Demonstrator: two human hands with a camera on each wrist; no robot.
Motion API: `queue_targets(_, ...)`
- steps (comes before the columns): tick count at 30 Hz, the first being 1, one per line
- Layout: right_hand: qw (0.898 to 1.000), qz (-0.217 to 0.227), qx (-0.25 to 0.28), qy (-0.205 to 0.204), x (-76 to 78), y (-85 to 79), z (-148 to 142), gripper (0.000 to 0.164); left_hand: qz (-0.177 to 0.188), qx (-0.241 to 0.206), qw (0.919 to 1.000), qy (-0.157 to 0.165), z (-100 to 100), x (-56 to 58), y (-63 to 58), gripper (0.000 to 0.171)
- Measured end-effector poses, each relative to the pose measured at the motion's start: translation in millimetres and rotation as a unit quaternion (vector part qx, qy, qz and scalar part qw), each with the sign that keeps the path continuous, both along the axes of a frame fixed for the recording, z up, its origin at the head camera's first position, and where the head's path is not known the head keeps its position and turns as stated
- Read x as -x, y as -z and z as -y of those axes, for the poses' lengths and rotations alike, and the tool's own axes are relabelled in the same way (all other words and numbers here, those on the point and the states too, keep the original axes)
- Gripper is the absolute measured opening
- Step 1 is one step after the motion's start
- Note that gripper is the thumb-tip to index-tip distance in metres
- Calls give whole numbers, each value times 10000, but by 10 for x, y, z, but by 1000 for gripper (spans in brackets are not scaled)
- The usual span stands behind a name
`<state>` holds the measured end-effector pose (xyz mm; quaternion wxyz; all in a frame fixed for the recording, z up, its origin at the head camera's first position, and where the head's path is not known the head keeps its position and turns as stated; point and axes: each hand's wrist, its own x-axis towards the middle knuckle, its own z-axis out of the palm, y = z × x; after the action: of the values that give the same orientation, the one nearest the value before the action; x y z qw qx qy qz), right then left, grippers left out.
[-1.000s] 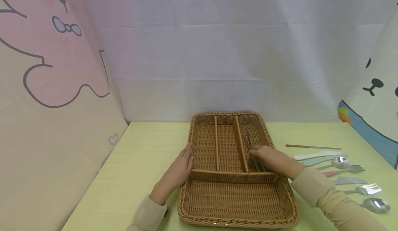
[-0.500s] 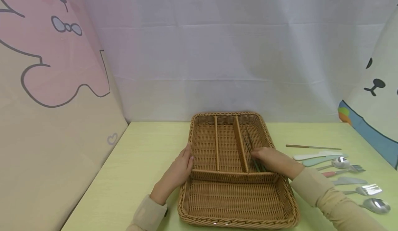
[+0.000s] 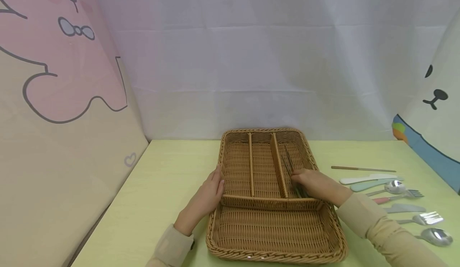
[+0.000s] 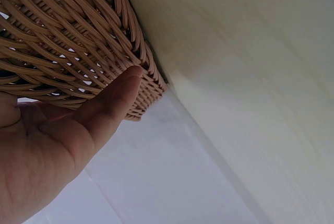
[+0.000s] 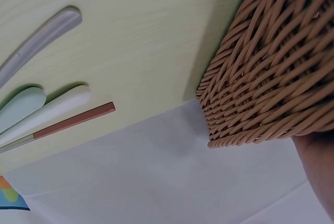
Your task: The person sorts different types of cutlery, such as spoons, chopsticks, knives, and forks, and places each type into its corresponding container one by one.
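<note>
A pale yellow-green, wood-grained worktop [image 3: 172,175] meets a creased, greyish-white cloth backdrop [image 3: 233,67]. On the left stands a cream side wall [image 3: 64,179] printed with a large pink cartoon animal [image 3: 75,67]; on the right, a white cartoon face [image 3: 440,95] above a blue patch [image 3: 436,153]. Soft light tints the backdrop lilac.

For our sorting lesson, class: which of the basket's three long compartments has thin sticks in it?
The rightmost long compartment: thin sticks extend from the right hand there, while the left compartment and middle compartment show only bare weave.
</note>
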<state>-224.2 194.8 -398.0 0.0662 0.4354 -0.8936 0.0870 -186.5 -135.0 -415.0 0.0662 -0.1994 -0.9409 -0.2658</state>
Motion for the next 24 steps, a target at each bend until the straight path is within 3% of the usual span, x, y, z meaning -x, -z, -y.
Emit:
queue_targets(17,9997,248,25,35,6,-21,1,31,5,-5,10000,16,5,19,6,53)
queue_targets(24,9999,103,51,-5,-5,-29,4,29,29,4,10000,7,9,16,10,53)
